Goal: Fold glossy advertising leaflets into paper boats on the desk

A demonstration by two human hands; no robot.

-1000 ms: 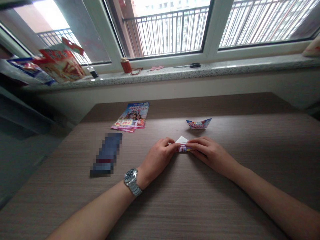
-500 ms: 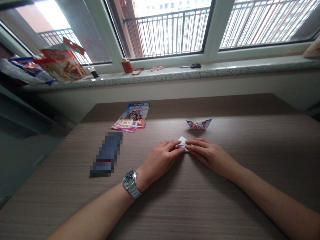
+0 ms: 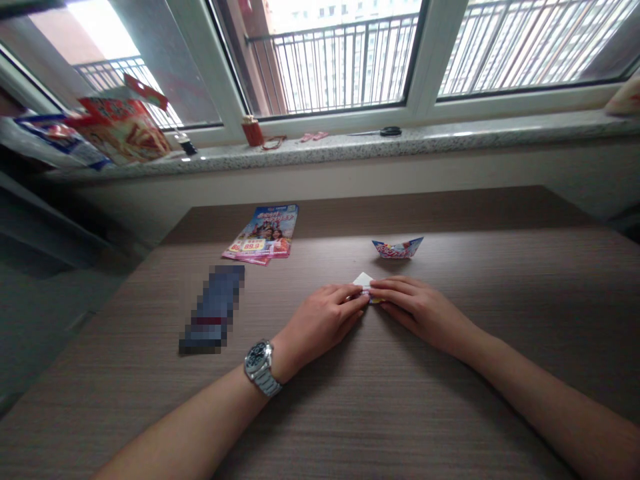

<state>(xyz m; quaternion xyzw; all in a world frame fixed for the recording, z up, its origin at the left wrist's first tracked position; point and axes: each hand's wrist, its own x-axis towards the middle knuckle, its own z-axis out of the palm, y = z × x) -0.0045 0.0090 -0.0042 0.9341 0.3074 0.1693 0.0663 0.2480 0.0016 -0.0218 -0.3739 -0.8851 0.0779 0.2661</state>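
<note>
A small folded paper (image 3: 364,279), with a white pointed top and a printed colourful lower edge, lies on the table between my hands. My left hand (image 3: 327,308), with a metal watch (image 3: 260,367) at the wrist, grips its left side with fingers and thumb. From the right, my right hand (image 3: 417,301) presses its fingertips onto the other side, the fingers close together. Most of the paper is hidden under the fingertips. Just beyond my hands stands a folded paper boat (image 3: 399,248) with colourful print.
Several printed flyers (image 3: 265,233) lie stacked at the back left of the wooden table (image 3: 320,413). Nearer is a blurred-out dark blue item (image 3: 215,310). On the stone sill (image 3: 345,148) are scissors (image 3: 390,131), a red-brown container (image 3: 253,131) and snack bags (image 3: 125,130).
Both hands stay almost in place on the folded paper. My left fingertips have shifted very slightly. The paper boat and flyers have not moved.
</note>
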